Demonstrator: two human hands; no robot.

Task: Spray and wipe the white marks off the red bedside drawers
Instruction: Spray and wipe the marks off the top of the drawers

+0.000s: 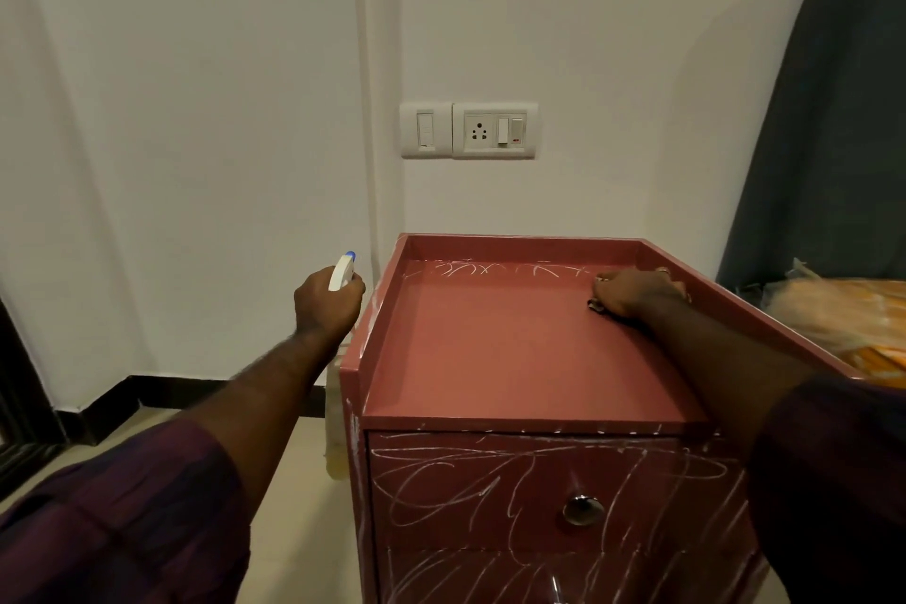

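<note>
Curled round the spray bottle (pixel 341 271), the left hand (pixel 326 304) hangs just left of the red drawers (pixel 490 348). Right hand (pixel 637 292) rests on their top, near the white marks (pixel 490 267) (its grip I cannot tell).

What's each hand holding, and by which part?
Left hand grips the spray bottle at its neck, below the trigger head. Right hand rests on the drawers' top; cannot tell if it holds anything.

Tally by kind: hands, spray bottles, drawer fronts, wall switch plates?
Hands: 2, left hand, right hand
White plastic spray bottle with blue nozzle: 1
Red scribbled drawer fronts: 2, upper, lower
White wall switch plates: 2
Total: 7
</note>
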